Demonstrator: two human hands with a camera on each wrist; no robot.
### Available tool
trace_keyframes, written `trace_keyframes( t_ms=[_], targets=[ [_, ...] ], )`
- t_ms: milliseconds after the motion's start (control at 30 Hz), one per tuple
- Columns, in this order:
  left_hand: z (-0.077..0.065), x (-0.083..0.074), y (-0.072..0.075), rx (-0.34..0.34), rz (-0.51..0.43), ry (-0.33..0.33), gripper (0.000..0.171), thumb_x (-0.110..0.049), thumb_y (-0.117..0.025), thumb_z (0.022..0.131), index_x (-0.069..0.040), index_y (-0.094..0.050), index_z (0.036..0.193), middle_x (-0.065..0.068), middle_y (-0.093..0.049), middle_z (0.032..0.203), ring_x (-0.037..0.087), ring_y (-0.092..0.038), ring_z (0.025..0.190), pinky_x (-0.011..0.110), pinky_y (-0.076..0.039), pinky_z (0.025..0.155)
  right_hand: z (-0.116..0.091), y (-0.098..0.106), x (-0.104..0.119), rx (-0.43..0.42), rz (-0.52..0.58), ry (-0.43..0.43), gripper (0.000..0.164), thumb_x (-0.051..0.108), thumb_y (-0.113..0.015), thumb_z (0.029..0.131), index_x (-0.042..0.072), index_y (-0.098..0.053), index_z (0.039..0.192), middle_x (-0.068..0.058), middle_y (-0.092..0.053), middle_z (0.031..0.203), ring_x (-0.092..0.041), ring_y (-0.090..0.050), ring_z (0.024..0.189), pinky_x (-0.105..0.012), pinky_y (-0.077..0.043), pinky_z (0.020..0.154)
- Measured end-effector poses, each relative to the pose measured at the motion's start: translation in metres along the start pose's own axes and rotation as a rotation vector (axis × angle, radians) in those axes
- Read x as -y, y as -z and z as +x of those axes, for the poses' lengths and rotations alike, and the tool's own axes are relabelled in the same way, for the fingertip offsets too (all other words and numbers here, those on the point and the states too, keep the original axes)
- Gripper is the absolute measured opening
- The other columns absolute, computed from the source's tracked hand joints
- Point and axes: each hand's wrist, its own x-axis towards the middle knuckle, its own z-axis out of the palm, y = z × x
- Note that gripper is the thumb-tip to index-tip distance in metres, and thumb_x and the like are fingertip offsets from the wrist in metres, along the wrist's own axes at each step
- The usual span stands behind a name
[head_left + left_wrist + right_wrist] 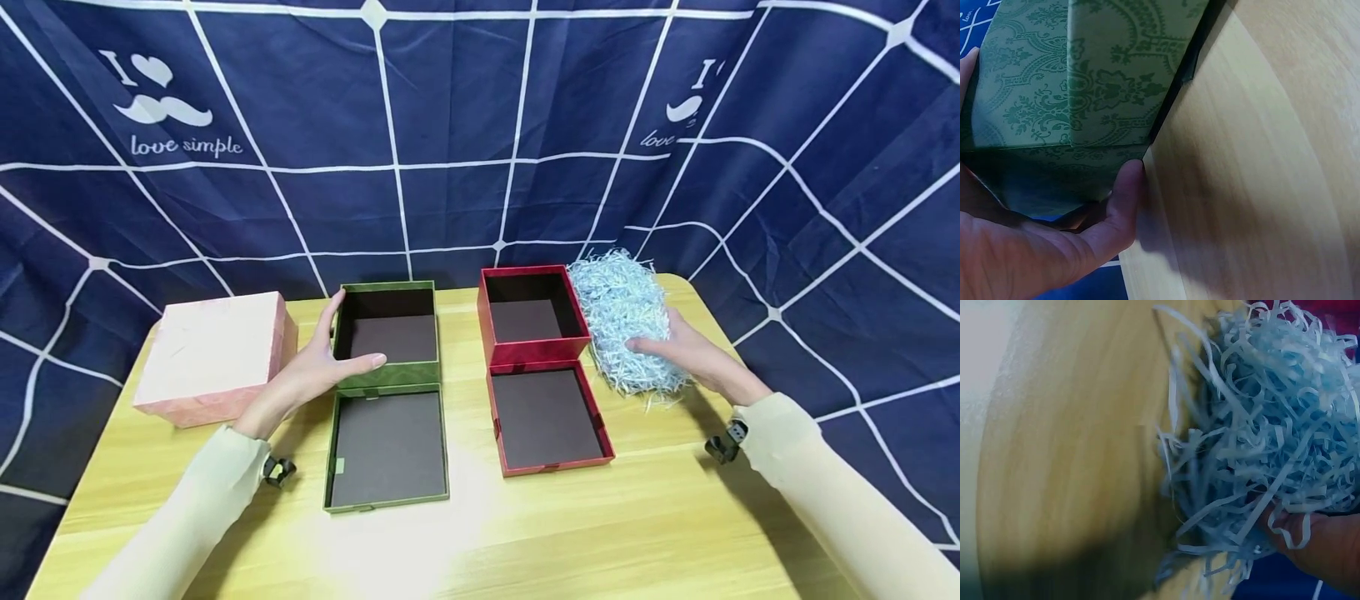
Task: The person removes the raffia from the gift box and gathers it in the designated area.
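Note:
My left hand (311, 367) spans the left side of an uncovered green box (405, 373), thumb by its front edge and fingers toward the back corner. In the left wrist view the thumb (1125, 194) meets the edge of the patterned green box (1116, 69). At the table's right end, my right hand (686, 350) grips a mound of light blue shredded paper (618, 308). Its thumb presses the near side; the other fingers are hidden. Curled strips of the shredded paper (1285, 425) lie over part of the hand (1310, 550) in the right wrist view.
A green lid (390, 450) lies hollow side up before the green box. Beside the shredded paper stands an uncovered red box (534, 352), its lid (551, 417) in front. A closed pink box (217, 350) sits at the far left. Blue cloth (450, 108) hangs behind the wooden table (562, 533).

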Motion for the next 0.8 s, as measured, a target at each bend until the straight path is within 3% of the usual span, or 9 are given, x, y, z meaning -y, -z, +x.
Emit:
trace_keyframes(
  t_ms=[233, 333, 500, 633, 800],
  targets=[
    [0.001, 0.001, -0.002, -0.002, -0.007, -0.001, 0.125, -0.052, -0.086, 0.093, -0.053, 0.013, 0.170, 0.003, 0.012, 0.181, 0.051, -0.005, 0.162, 0.079, -0.018, 0.120, -0.015, 0.007, 0.010, -0.026, -0.222, -0.026, 0.110, 0.035, -0.076, 0.103, -0.012, 0.000, 0.167, -0.043, -0.014, 0.167, -0.056, -0.018, 0.155, -0.071, -0.025, 0.120],
    [0.001, 0.001, -0.002, -0.005, 0.001, -0.003, 0.125, -0.053, -0.085, 0.093, -0.052, 0.013, 0.170, 0.004, 0.012, 0.181, 0.050, -0.005, 0.163, 0.078, -0.018, 0.120, -0.018, 0.010, 0.012, -0.024, -0.372, 0.031, 0.100, 0.035, -0.079, 0.102, -0.017, -0.018, 0.163, -0.044, -0.032, 0.159, -0.058, -0.031, 0.149, -0.071, -0.032, 0.117],
    [-0.001, 0.001, -0.002, -0.006, 0.003, 0.005, 0.124, -0.053, -0.085, 0.093, -0.053, 0.013, 0.170, 0.004, 0.012, 0.181, 0.050, -0.005, 0.162, 0.078, -0.019, 0.120, -0.026, 0.012, 0.018, -0.043, -0.605, 0.014, 0.097, 0.045, -0.073, 0.105, -0.025, -0.028, 0.156, -0.050, -0.037, 0.149, -0.063, -0.037, 0.140, -0.074, -0.035, 0.112],
    [-0.001, 0.000, -0.002, -0.008, 0.008, 0.002, 0.124, -0.053, -0.085, 0.094, -0.053, 0.013, 0.170, 0.005, 0.012, 0.181, 0.049, -0.005, 0.163, 0.078, -0.019, 0.121, -0.025, 0.011, 0.017, -0.075, -0.644, -0.006, 0.096, 0.048, -0.069, 0.106, -0.024, -0.030, 0.157, -0.050, -0.037, 0.151, -0.064, -0.037, 0.140, -0.073, -0.035, 0.113],
    [-0.001, 0.000, -0.003, -0.005, 0.009, 0.004, 0.124, -0.054, -0.085, 0.094, -0.052, 0.014, 0.170, 0.005, 0.013, 0.181, 0.049, -0.006, 0.163, 0.078, -0.019, 0.120, -0.017, 0.013, 0.012, -0.076, -0.597, -0.037, 0.092, 0.045, -0.065, 0.108, -0.021, -0.027, 0.160, -0.048, -0.036, 0.156, -0.065, -0.036, 0.143, -0.072, -0.035, 0.115]
  ],
)
